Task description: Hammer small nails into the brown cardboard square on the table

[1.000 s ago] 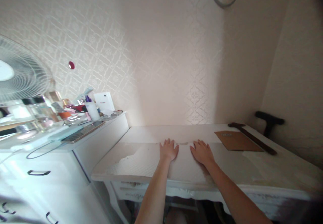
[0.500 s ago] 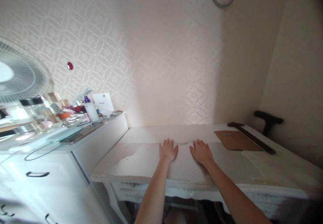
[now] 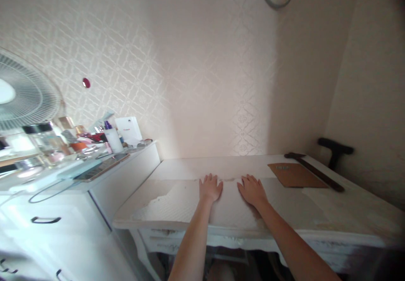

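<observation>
My left hand (image 3: 210,187) lies palm down on the worn white table (image 3: 177,168), its fingers spread and pointing away from me. A short gap to its right, my right hand (image 3: 252,189) rests flat in the same way, fingers apart. Neither hand holds anything. To the right of my right hand lies a brown piece of cardboard (image 3: 294,176). A dark hammer (image 3: 321,174) lies along the cardboard's right side, its head toward the wall.
On the left, a white cabinet (image 3: 126,179) bears a phone (image 3: 103,168), a spray bottle (image 3: 113,139), a glass jar (image 3: 47,141) and several small items. A fan (image 3: 28,91) stands behind them. A black T-shaped handle (image 3: 335,149) rises beyond the table's right edge.
The view has shifted very slightly. Both hands stay flat in the same places on the table.
</observation>
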A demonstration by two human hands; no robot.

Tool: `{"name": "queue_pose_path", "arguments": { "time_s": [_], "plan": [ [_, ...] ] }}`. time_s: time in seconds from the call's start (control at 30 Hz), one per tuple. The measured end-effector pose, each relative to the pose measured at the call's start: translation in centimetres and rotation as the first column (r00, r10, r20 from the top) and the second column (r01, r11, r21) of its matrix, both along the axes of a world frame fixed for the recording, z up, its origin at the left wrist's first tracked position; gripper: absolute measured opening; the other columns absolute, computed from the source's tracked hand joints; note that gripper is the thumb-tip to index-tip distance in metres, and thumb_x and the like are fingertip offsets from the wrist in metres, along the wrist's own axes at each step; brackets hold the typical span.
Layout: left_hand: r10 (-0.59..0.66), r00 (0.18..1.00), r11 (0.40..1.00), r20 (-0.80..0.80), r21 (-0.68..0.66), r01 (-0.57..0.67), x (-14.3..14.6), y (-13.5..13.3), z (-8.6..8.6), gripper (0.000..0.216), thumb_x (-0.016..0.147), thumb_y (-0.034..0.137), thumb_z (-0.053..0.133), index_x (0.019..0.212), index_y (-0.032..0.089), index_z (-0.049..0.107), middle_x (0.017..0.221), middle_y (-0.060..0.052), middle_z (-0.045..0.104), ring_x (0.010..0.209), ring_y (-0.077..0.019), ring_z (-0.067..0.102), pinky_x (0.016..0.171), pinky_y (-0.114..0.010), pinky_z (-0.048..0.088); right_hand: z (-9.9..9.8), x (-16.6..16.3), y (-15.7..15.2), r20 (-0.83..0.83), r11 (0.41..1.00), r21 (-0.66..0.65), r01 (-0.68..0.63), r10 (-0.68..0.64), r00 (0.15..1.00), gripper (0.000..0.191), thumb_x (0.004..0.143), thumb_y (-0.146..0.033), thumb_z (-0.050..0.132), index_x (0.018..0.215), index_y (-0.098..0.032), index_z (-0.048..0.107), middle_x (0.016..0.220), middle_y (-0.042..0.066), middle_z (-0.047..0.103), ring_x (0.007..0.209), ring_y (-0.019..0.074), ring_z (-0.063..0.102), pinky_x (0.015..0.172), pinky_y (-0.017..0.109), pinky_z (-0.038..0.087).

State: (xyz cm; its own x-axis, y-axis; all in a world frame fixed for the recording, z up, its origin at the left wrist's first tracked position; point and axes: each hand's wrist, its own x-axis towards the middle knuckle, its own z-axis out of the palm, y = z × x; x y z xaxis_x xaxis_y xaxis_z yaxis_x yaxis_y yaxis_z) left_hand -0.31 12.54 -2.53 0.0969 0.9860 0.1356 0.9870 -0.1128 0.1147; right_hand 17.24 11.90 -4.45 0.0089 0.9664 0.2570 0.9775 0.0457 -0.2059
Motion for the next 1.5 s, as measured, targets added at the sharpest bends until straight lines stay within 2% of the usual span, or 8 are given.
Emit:
{"name": "queue_pose_path", "arguments": {
  "time_s": [1.5],
  "plan": [
    [-0.006,0.999,1.0,0.032,0.026,0.005,0.04,0.14,-0.13,0.055,0.088,0.05,0.021,0.13,0.021,0.04,0.142,-0.009,0.032,0.131,-0.0268,0.025,0.104,-0.051,0.018,-0.23,0.12,0.25,0.01,1.0,-0.019,0.007,-0.006,1.0,0.048,0.089,-0.038,0.033,0.126,-0.01,0.047,0.134,0.017,0.041,0.126,0.0273,0.03,0.101,0.044,0.019]
  ]
}}
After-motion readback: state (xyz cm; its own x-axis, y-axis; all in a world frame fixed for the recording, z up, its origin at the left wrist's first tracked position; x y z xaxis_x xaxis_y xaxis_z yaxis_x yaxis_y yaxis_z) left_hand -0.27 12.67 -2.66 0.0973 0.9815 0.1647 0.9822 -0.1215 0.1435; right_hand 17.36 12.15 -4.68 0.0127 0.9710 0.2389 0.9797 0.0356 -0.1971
